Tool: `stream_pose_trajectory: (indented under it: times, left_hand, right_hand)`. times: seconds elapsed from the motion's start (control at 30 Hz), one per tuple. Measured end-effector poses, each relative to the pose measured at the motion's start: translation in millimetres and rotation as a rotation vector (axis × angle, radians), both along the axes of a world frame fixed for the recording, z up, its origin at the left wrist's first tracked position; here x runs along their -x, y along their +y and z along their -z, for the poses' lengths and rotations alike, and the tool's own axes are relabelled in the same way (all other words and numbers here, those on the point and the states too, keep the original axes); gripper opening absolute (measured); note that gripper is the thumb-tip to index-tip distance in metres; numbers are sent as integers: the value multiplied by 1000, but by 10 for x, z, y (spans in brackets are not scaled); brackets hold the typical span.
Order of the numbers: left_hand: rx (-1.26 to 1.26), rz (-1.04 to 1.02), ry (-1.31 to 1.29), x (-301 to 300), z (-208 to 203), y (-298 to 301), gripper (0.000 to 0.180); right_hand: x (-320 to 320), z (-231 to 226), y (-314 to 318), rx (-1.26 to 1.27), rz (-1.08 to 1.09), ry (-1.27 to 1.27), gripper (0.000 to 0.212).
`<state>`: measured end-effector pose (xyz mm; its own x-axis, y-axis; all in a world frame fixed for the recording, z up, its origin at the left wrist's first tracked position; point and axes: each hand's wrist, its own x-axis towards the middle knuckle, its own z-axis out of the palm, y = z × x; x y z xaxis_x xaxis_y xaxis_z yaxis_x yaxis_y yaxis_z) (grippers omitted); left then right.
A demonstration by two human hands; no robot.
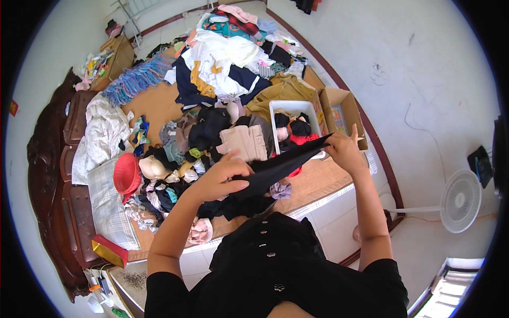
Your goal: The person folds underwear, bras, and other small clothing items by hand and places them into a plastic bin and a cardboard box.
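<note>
A piece of black clothing is stretched between my two hands above the near edge of the bed; its exact kind is not clear. My right hand pinches its upper right end, with the index finger pointing up. At the other end my left hand grips the cloth, though the fabric partly hides its fingertips. Just beyond lies a folded beige garment. Behind my right hand stands a white bin holding black, red and pink underwear. A small purple cloth sits beneath the stretched fabric.
Heaped clothes cover the far part of the bed. A cardboard box adjoins the bin. On the left are a red basket, beige bra cups and a carved headboard. A white fan stands at right.
</note>
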<state>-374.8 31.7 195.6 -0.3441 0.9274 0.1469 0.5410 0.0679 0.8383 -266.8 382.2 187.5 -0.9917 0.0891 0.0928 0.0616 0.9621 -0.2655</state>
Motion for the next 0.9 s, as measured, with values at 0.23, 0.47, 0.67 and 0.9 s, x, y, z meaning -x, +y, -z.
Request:
stream_pose_trajectory:
  times: [0.23,0.47,0.67,0.9]
  left_hand:
    - [55,-364,708,60,2,-65,7]
    - [36,-452,808,84,-95,-151,17]
    - [71,-435,797,169,-7,-292,24]
    - [-55,-489,575,180,152,-316,26]
  right_hand:
    - [-7,-115,-66,253,-109,137,15]
    - [-64,-55,-92,50,-144,210,21]
    - [-83,-124,-145,161,-162,270,22]
    - [-80,61,-47,492,-128,200,23]
